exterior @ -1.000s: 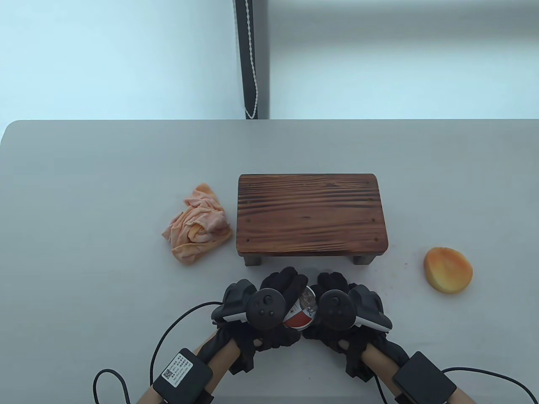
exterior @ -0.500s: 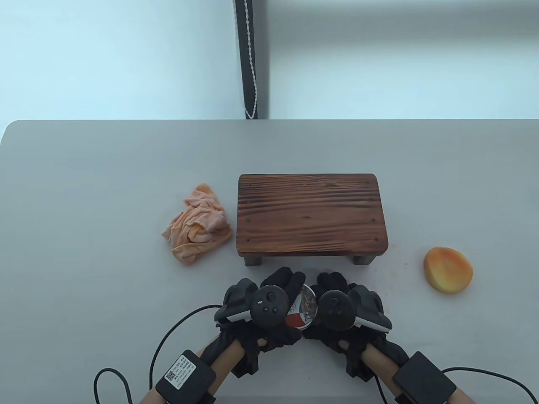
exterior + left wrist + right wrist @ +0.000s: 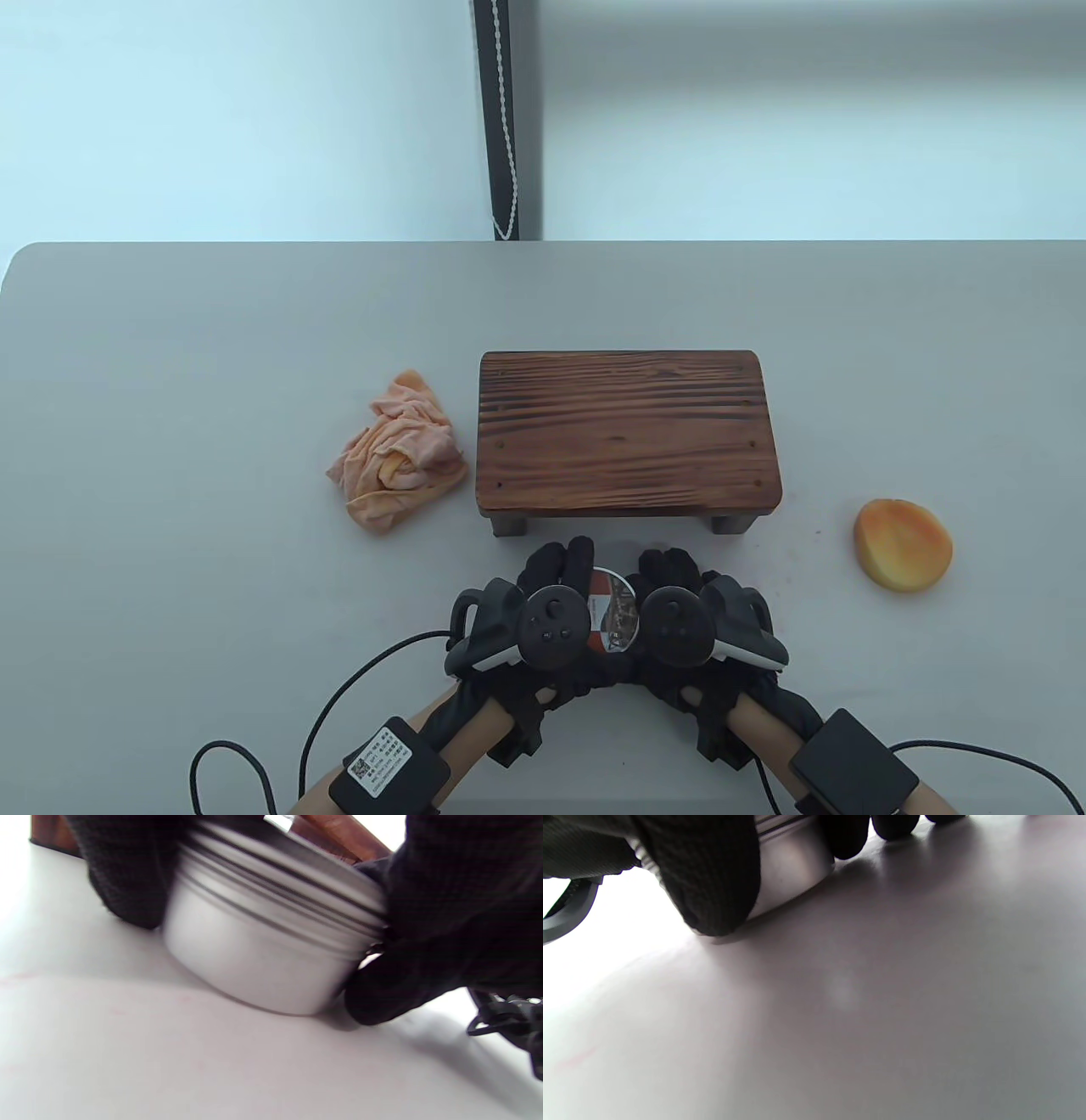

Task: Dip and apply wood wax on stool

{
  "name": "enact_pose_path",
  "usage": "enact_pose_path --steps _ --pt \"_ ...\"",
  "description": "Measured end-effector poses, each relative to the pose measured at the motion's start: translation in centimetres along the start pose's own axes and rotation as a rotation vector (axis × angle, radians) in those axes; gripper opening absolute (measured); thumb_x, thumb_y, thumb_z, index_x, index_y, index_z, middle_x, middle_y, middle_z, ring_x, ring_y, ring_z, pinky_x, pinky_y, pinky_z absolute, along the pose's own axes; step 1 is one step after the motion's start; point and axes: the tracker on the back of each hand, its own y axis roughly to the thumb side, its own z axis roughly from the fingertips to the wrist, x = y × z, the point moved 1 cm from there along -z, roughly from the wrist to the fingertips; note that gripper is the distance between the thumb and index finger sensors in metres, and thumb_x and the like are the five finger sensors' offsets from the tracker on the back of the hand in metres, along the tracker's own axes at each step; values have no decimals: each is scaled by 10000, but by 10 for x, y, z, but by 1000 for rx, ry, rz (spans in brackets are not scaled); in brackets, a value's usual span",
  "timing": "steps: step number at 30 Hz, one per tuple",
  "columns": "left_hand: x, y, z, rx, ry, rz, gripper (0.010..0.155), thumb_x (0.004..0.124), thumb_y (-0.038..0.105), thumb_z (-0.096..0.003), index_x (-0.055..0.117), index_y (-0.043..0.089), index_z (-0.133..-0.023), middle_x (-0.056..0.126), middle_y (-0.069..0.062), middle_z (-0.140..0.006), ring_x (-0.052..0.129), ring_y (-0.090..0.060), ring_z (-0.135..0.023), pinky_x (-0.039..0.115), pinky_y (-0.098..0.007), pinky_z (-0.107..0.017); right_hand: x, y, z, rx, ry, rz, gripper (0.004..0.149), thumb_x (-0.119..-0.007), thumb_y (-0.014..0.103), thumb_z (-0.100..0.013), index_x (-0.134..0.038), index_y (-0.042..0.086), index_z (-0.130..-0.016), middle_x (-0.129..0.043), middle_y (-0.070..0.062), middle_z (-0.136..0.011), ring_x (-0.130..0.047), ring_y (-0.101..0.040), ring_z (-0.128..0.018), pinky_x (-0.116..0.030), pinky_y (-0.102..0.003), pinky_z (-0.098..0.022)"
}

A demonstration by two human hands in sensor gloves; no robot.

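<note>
2 hands are working on 1 small wax tin [image 3: 612, 618] that is sitting on the tabletop [image 3: 212, 340] just in front of the stool [image 3: 628, 431]: the left hand [image 3: 543, 624] is curling its fingers over the printed lid, and the right hand [image 3: 679, 624] is wrapping fingers and thumb round the metal body, so both are clamped on the tin with the hands pressed close together. In the left wrist view the tin [image 3: 271, 938] is looking tilted and smeared by motion, which suggests a lid being twisted loose. If the lid is binding on its threads, the smooth wall could be slipping inside the glove fabric, and the tin could be skidding toward the stool leg or tipping. A sudden release could be flinging the lid off. Whether the lid is already free, I cannot tell. The cloth [image 3: 397, 454] and sponge [image 3: 903, 543] are lying well apart, so neither is catching a spill.
</note>
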Motion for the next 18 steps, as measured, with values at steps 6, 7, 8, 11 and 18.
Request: enact_pose_path --steps 6,7,8,11,18 --pt "-3 -1 -1 112 -82 21 919 963 325 -548 375 -76 -1129 401 -339 -1175 532 -805 -976 779 -766 -623 0 -1 0 -2 -7 -4 824 -923 332 -487 -522 -162 -1012 -396 -468 -1129 -367 -735 -1000 -388 -891 -562" --pt "-2 -3 -1 103 -75 54 965 973 363 -535 360 -86 -1129 381 -400 -1156 525 -821 -965 767 -767 -624 0 -1 0 -2 -7 -5 824 -924 330 -487 -522 -161 -1012 -398 -469 -1129 -368 -736 -999 -387 -891 -561" --pt "0 -3 -1 61 -85 61 1036 988 423 -510 341 -105 -1124 336 -465 -1132 512 -831 -959 749 -756 -637 0 -1 0 -2 -7 -4 824 -923 331 -488 -521 -161 -1014 -397 -469 -1129 -365 -734 -1001 -387 -891 -562" --pt "5 2 -1 -24 -56 -61 1118 945 542 -482 296 -113 -1114 282 -505 -1093 547 -813 -954 757 -707 -657 0 0 0 0 -7 0 823 -921 333 -490 -522 -158 -1015 -398 -471 -1128 -366 -737 -999 -387 -893 -560" --pt "0 4 -2 17 -57 -23 993 959 409 -524 352 -105 -1118 393 -432 -1125 602 -799 -957 790 -746 -623 0 -1 0 -3 -20 7 801 -923 327 -492 -543 -155 -1007 -411 -467 -1131 -385 -733 -1002 -405 -886 -564"
